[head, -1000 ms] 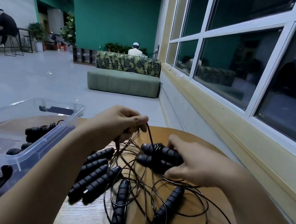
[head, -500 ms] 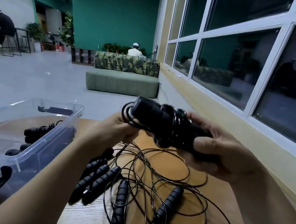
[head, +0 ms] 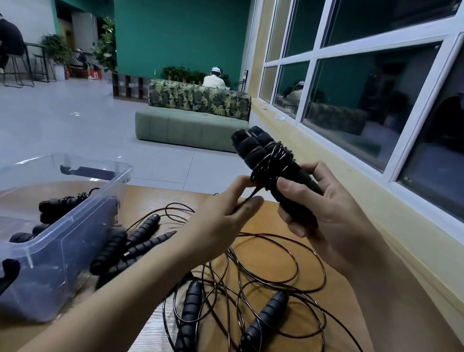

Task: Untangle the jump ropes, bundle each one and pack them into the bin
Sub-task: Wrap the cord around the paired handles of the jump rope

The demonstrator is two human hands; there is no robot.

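Winding the final turns, by the look of it. Leave the bin (head: 39, 267) at left alone for now; already holds wrapped ropes (head: 59, 205). Ignore the tangle (head: 252, 296) of cords and loose handles on the table (head: 287, 223).

With the left hand (head: 218, 222), pinching the cord (head: 251, 198) between thumb and fingertips, pull snug and lay each turn beside the previous one, not across it. Tuck the end under a turn so nothing springs loose. Cannot tell whether that cord runs on into the tangle.

Held up over the table, between the hands and well apart from the bin: the bundle (head: 268, 163), handles side by side, cord wrapped round the middle.

With the right hand (head: 329, 220), clamped round the bundle's lower end, grip firmly and roll the wrist to feed turns.

Tilted, long axis running from the right palm up and leftward, away from the body; free handle ends aimed roughly at the sofa (head: 189, 130).
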